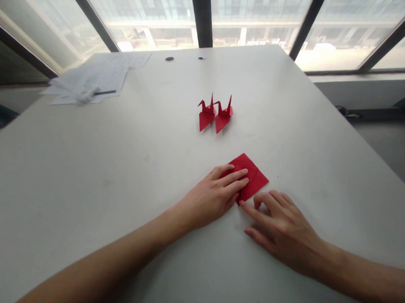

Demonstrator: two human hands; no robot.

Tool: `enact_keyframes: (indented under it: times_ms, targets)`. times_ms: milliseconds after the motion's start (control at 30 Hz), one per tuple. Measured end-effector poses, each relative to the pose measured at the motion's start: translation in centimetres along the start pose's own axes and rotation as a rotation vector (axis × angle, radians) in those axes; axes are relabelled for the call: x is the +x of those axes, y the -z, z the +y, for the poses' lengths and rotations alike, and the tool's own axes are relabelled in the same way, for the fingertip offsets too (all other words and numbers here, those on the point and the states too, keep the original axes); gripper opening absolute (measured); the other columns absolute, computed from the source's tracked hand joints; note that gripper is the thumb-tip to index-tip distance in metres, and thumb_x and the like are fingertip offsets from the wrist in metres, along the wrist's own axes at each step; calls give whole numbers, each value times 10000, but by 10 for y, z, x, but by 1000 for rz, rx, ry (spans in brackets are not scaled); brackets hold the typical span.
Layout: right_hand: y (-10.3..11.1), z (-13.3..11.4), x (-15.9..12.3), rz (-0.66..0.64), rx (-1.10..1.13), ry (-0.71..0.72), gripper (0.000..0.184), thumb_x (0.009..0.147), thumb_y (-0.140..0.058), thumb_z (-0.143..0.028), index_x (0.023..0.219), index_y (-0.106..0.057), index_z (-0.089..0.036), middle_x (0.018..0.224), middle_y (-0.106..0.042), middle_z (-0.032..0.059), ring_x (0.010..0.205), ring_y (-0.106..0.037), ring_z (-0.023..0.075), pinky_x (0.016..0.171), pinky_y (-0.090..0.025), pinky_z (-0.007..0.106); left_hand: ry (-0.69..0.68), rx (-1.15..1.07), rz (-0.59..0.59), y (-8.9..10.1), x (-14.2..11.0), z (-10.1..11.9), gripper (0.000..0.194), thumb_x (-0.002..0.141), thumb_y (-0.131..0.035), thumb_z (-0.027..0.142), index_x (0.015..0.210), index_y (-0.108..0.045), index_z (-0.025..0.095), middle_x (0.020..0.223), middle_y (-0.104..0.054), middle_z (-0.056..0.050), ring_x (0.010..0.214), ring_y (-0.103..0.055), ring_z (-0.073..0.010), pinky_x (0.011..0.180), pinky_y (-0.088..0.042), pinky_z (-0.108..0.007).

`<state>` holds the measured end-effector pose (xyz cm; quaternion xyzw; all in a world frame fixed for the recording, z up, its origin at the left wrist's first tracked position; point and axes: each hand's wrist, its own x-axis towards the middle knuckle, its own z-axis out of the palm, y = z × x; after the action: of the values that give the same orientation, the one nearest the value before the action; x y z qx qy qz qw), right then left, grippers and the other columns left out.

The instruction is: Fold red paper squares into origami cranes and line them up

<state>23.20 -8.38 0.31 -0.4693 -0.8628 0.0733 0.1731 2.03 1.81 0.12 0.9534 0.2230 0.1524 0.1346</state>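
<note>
A folded square of red origami paper (256,178) lies flat on the white table, one corner pointing away from me. Spread over its left part is my left hand (216,192), fingers stretched out and pressing on the paper. My right hand (283,226) is at the near corner, its index fingertip touching the paper's edge there. The thumb of that hand is apart from the index finger, and the other fingers are curled loosely. Beyond the paper stand two red paper cranes, the left crane (206,118) close beside the right crane (224,118).
Loose white sheets of paper (93,76) lie at the far left of the table (148,145), with a dark pen-like stick (105,92) on them. Two round holes are set near the far edge. Large windows with dark frames (202,18) rise behind it.
</note>
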Motion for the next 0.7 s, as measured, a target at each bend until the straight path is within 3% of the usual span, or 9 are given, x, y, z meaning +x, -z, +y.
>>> enact_keyframes:
  times_ms: [233, 433, 700]
  targets:
    - [5, -2, 1, -65, 61, 32, 353, 916, -629, -331, 1249, -630, -211, 980, -605, 82, 893, -512, 246, 822, -453, 425, -11, 13, -3, 1, 1, 0, 364, 993, -480, 209, 1343, -572, 169, 1476, -523, -66, 1373, -403, -278, 1149, -390, -454]
    - [4, 1, -3, 12, 92, 3, 326, 937, -597, -293, 1245, -632, -192, 971, -598, 90, 881, -504, 239, 808, -444, 413, 4, -6, -1, 1, 0, 1, 370, 993, -489, 214, 1355, -564, 186, 1472, -528, -64, 1380, -401, -268, 1151, -388, -454]
    - [4, 0, 1, -62, 90, 22, 383, 921, -626, -355, 1276, -617, -209, 980, -592, 86, 887, -488, 256, 812, -444, 447, -7, 24, -7, 2, 1, 1, 359, 994, -481, 202, 1337, -579, 166, 1471, -530, -64, 1364, -413, -276, 1148, -389, -453]
